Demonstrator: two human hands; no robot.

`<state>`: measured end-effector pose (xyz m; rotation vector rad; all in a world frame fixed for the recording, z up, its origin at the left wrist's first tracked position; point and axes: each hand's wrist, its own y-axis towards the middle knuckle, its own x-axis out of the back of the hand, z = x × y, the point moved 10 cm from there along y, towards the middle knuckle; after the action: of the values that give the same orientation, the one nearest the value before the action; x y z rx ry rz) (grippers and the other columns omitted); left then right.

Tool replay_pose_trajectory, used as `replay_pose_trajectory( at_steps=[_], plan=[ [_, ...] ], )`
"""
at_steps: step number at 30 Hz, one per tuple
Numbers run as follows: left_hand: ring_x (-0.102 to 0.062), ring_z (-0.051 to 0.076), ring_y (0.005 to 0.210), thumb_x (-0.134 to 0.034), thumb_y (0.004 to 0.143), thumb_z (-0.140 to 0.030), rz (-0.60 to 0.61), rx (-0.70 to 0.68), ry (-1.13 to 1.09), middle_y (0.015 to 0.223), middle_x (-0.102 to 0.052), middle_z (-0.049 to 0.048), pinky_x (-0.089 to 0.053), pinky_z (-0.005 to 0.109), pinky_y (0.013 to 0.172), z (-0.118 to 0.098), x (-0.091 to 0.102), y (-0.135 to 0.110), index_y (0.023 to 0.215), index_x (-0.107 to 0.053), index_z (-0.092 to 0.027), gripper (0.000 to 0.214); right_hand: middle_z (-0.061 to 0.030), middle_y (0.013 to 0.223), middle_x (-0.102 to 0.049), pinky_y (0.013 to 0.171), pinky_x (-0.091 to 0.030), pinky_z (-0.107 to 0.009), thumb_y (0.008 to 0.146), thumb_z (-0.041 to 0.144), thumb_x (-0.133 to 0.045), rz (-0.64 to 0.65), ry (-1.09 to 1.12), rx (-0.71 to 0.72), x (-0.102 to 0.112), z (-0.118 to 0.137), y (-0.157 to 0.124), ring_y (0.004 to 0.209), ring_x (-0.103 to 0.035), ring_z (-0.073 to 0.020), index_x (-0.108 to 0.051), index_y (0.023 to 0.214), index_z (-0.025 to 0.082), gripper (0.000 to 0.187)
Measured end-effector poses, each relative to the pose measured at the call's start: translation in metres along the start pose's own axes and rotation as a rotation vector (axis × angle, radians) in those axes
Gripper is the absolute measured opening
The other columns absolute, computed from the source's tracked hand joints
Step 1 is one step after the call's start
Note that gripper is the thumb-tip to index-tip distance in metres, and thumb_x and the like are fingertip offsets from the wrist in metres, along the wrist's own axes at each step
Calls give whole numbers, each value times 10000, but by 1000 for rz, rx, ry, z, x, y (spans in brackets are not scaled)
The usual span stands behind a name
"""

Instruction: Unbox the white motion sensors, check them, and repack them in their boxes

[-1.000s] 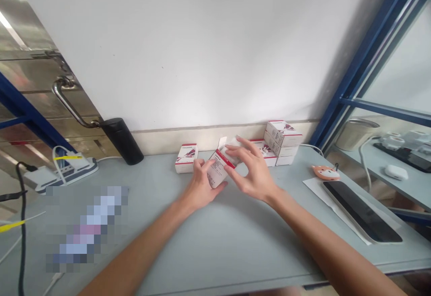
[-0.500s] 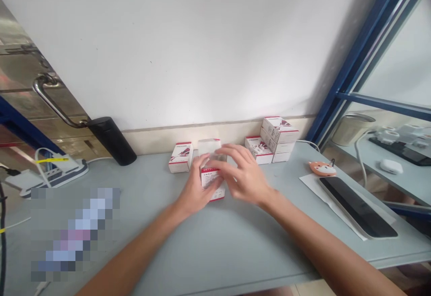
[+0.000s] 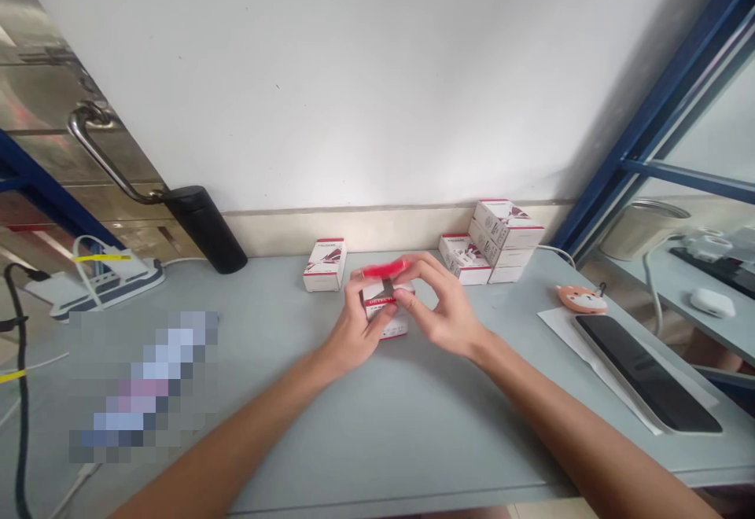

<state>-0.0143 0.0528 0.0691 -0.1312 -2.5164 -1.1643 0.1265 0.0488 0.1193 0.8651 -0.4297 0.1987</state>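
A small white and red carton (image 3: 401, 325) stands on the table in front of me, its printed front facing me. My left hand (image 3: 352, 329) is wrapped round the carton's left side, with the thumb across its front. A red-edged lid flap (image 3: 383, 270) is tilted up at the top, slightly blurred. My right hand (image 3: 441, 304) pinches at the flap's right end, thumb and forefinger close together. Between the hands shows a dark grey patch at the carton's opening; I cannot make out what it is.
A similar carton (image 3: 325, 265) stands to the left, and several stacked cartons (image 3: 506, 237) to the right. A black cylinder (image 3: 206, 230) leans by the wall. A phone (image 3: 649, 373) lies on paper near an orange animal-faced case (image 3: 581, 299). A power strip (image 3: 112, 289) sits at left.
The carton's lid flap has tipped toward me, now showing its red edge. My right hand's fingers have drawn together at the flap. The whole view has shifted slightly.
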Motion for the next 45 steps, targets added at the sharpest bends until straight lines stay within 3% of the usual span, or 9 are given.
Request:
replay_pose_trajectory(
  at_steps=[4,7,12,15,22,31,39,42,45],
  plan=[
    [-617,231,1270,-501,1093,-342,67,81,-57,1396,-563,129,-543,441,1037,2,-9,0,1374,-297,-295,350,-86,1218,-688,866,-567,-429,989,358,-691,-115,-155,74,8,3,-5,1014,-694,-247,-500,1149,292,257],
    [-626,222,1261,-526,1084,-303,57,18,-117,1402,-560,133,-545,456,1053,-2,-9,3,1422,-218,-312,458,-95,1208,-684,848,-574,-437,973,403,-718,-169,-163,53,15,-2,-7,1012,-682,-255,-425,1296,295,449],
    [-619,218,1262,-647,1021,-236,-35,-121,-115,1437,-484,133,-562,473,1049,-12,-3,4,1452,-217,-330,616,-51,1104,-659,849,-566,-374,1044,269,-570,-98,-141,80,12,5,0,960,-664,-197,-568,1198,286,155],
    [-633,204,1221,-661,1013,-236,-107,-102,-81,1478,-420,142,-599,440,996,-12,3,4,1482,-229,-334,646,-54,1143,-638,881,-568,-368,1029,221,-566,-65,-97,58,9,7,2,997,-663,-188,-604,1156,280,145],
    [-519,243,1363,-613,1038,-228,-20,-97,34,1374,-504,112,-501,503,1132,-10,0,6,1464,-382,-321,494,-78,1204,-648,949,-572,-414,1032,268,-603,-60,-33,49,8,-2,1,1113,-670,-225,-638,1072,268,53],
    [-553,237,1319,-640,1027,-229,-18,-39,-45,1310,-519,75,-523,462,1075,-1,3,4,1345,-478,-328,371,-78,1199,-687,884,-607,-403,1042,250,-609,-121,-102,101,7,-3,-4,1063,-705,-221,-648,1055,281,52],
    [-694,231,1158,-666,1017,-398,6,407,-361,1350,-626,78,-608,390,928,31,-14,-4,1457,-351,-357,543,-61,1098,-724,857,-597,-381,1009,262,-663,-187,-190,81,16,-11,-3,991,-710,-211,-655,1091,271,82],
    [-711,220,1114,-684,1008,-365,-4,306,-281,1310,-645,77,-606,416,954,27,-10,-2,1453,-336,-343,566,-38,974,-709,812,-580,-361,1006,319,-654,-240,-90,-56,25,-17,1,892,-681,-195,-655,1004,253,66],
    [-688,228,1163,-717,985,-303,29,25,-147,1335,-608,90,-594,452,1005,1,-8,1,1463,-327,-345,618,-25,889,-695,745,-563,-329,1036,415,-594,-361,7,-196,42,-26,2,821,-668,-184,-644,942,241,203]
  ],
)
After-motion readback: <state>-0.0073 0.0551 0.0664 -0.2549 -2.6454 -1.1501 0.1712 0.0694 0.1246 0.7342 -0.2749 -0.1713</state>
